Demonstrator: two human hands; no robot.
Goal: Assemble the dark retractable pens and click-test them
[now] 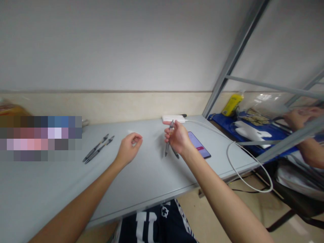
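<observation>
My right hand (178, 136) is raised over the desk with its fingers curled around a grey pen (167, 148), whose tip points down. A second pen (175, 153) shows just below the palm; whether it is held or lies on the desk I cannot tell. My left hand (129, 147) hovers over the desk with its fingers loosely curled toward the thumb, and nothing shows in them. Left of it, two grey pens (95, 148) lie side by side at a slant. A phone (199, 145) with a lit screen lies beside my right wrist, partly covered by it.
At the wall sits a white power strip (174, 118) with a white cable (227, 148) looping past the desk's right edge. Beyond a metal bed frame post (227, 67), a co-worker's hands (301, 118) are above a blue table (220, 118) holding a yellow pack (233, 104).
</observation>
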